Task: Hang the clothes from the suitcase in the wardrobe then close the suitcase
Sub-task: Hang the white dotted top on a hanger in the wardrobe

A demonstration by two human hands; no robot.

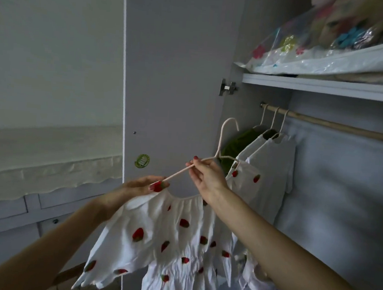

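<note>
Head view, facing open wardrobe (261,195).

Hands: two in frame. Right hand (207,177) pinches the left arm of one pale pink hanger (219,151) between thumb and fingertips; hook of this hanger points up, free, not on the rail. Left hand (142,185) grips the left shoulder edge of one white strawberry-print top (168,233), fingers curled round the fabric just beside the hanger's left tip.

Top: right shoulder already over the hanger's right arm; left shoulder off it, held below. Body of the garment hangs down in front of the wardrobe opening, between the two forearms.

Rail (334,126): one wooden rod under one shelf (326,86). Three hangers hooked at its left end, close together. Garments on them: one green (235,145), two white (272,173).

Shelf load: clear plastic bags (317,56) with coloured flower print; count cannot be told.

Door (179,76): open, one hinge (228,87), one round green sticker (142,161).

Suitcase: not in view.
</note>
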